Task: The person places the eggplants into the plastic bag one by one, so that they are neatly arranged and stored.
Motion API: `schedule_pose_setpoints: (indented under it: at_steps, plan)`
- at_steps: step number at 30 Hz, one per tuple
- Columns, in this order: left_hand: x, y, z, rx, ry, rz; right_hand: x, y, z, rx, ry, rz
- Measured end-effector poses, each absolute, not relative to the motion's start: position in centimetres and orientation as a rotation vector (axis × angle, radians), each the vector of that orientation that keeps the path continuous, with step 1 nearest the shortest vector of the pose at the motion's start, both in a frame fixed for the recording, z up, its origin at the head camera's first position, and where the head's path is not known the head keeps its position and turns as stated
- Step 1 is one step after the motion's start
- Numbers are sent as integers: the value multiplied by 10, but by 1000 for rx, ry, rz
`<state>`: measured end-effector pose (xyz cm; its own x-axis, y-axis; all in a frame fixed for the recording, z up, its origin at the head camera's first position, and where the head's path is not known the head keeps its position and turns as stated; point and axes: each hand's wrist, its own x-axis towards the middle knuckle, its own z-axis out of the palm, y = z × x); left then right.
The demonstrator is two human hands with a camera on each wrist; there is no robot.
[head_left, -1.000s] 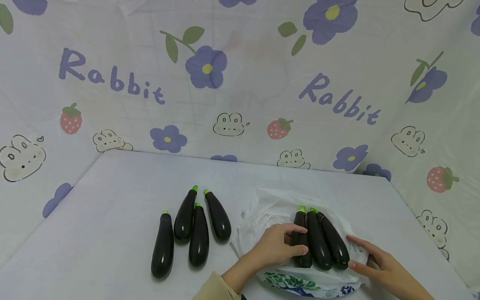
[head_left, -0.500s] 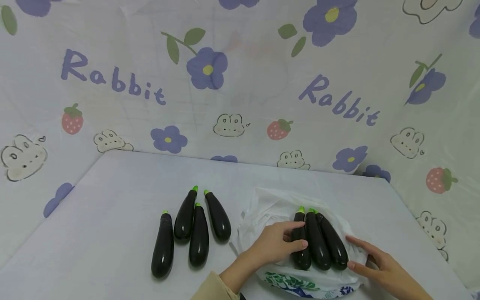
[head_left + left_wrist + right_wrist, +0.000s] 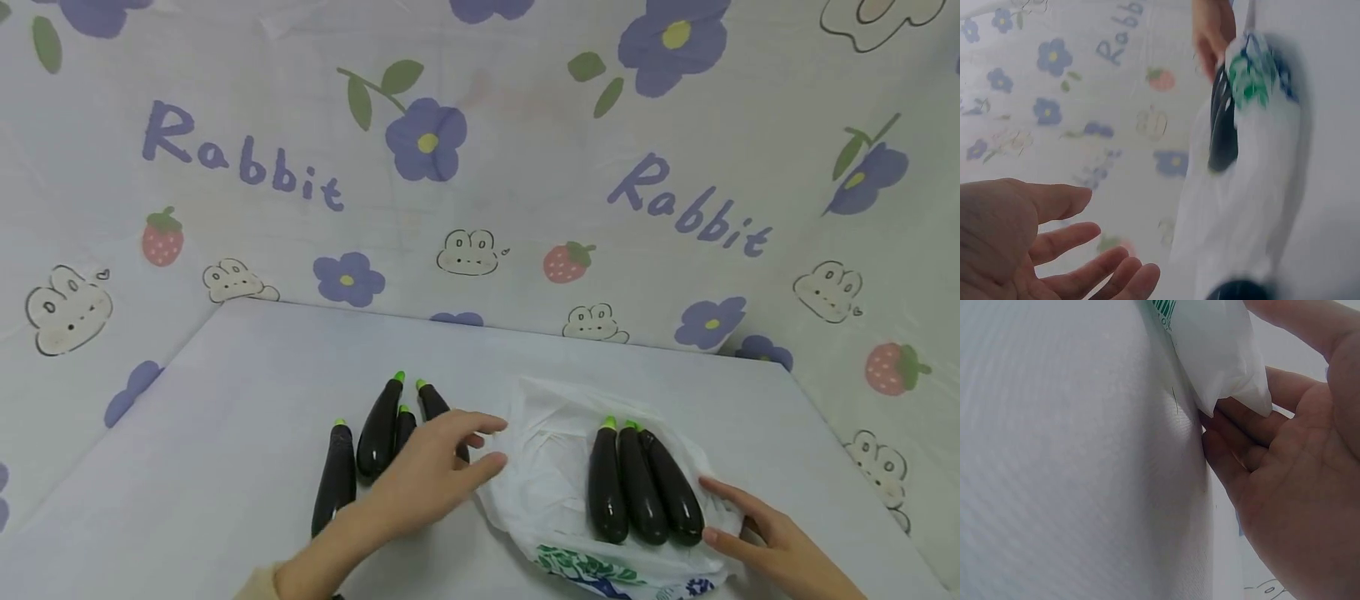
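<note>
Three dark eggplants (image 3: 642, 492) with green stem ends lie side by side in the mouth of a white plastic bag (image 3: 547, 475). My right hand (image 3: 776, 542) rests at the bag's right side, thumb and index finger spread and near the rightmost eggplant; in the right wrist view its other fingers touch the bag's corner (image 3: 1244, 394). My left hand (image 3: 427, 467) hovers left of the bag with nothing in it, its fingers loosely bent. It partly hides the eggplants outside the bag, among them the leftmost eggplant (image 3: 334, 475) and a taller-standing eggplant (image 3: 380, 429).
A white-covered table (image 3: 187, 467) carries everything. Behind it hangs a curtain (image 3: 510, 167) printed with flowers, strawberries, rabbits and lettering. Green and blue print (image 3: 588, 564) marks the bag's near side.
My left hand has let go of the leftmost eggplant in the bag and moved left over the loose ones. The right hand has stayed at the bag's side.
</note>
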<state>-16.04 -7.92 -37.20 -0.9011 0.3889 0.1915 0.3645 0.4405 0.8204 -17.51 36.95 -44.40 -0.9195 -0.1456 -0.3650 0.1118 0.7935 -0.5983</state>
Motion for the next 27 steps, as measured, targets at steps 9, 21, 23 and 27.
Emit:
schedule_pose_setpoints:
  at_steps: [9,21,23,27]
  plan:
    - [-147,-174,-391,305,2832,1474,-173,374,-445,-27,2586,-899]
    - [-150,-225,-416,31,2721,1460,-175,371,-445,-33,2591,-903]
    - [-150,-228,-419,11,2674,1475,-175,370,-444,-42,2591,-917]
    - [-149,-233,-426,12,2623,1449,-174,370,-445,-34,2585,-928]
